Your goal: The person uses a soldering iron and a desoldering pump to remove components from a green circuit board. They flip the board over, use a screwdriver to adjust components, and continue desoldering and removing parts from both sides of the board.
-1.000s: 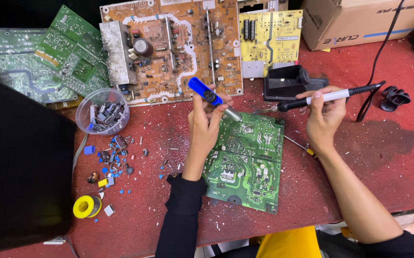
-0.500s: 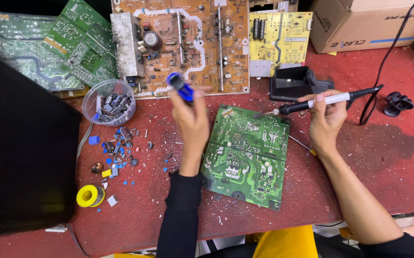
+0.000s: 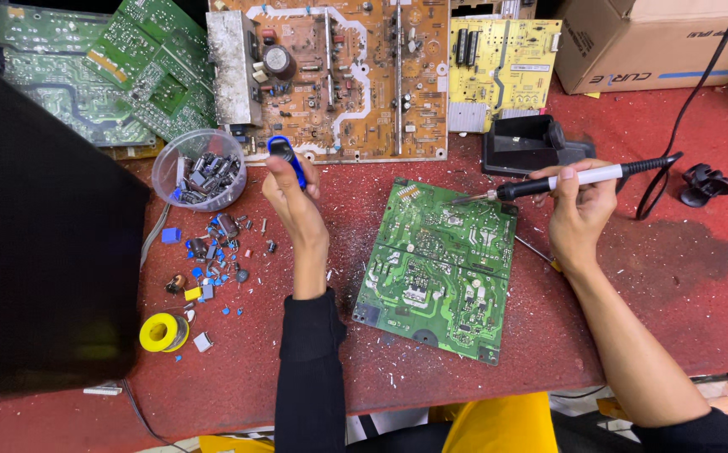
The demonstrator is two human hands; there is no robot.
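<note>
On the red surface [image 3: 657,277] a green circuit board [image 3: 439,268] lies flat, solder side up. The right hand [image 3: 582,210] grips a soldering iron [image 3: 565,180], tip over the board's top edge; the left hand [image 3: 292,197] clenches a blue tool [image 3: 284,155]. A clear bowl [image 3: 162,172] holds dark components.

Bare red mat [image 3: 666,277] right of the green board [image 3: 439,268]; loose parts [image 3: 213,252], bowl [image 3: 200,170], solder spool [image 3: 161,332] crowding the left.
</note>
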